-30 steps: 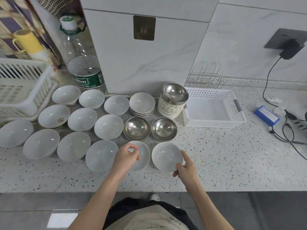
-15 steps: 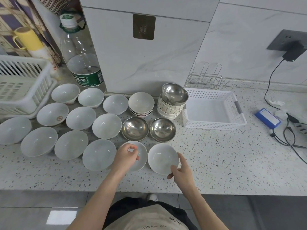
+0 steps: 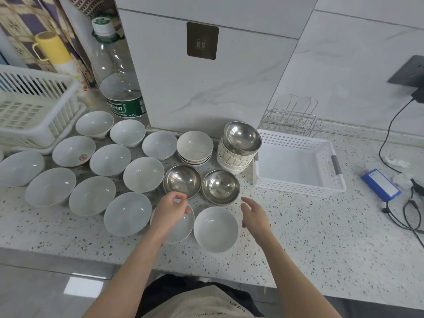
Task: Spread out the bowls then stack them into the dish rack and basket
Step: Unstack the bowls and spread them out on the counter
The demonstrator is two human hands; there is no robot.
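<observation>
Bowls spread over a speckled stone counter [image 3: 298, 237], both hands above its front edge.

The left hand [image 3: 168, 212], loosely curled and holding nothing, half hides a white bowl [image 3: 181, 228]; the right hand [image 3: 255, 216] hangs open, apart from a smooth round bowl [image 3: 215, 229]. Behind: two steel bowls [image 3: 182, 181], a tilted stack [image 3: 238, 148], a perforated plastic basket [image 3: 298, 187] and a wire rack [image 3: 291, 115], partly hidden.
</observation>
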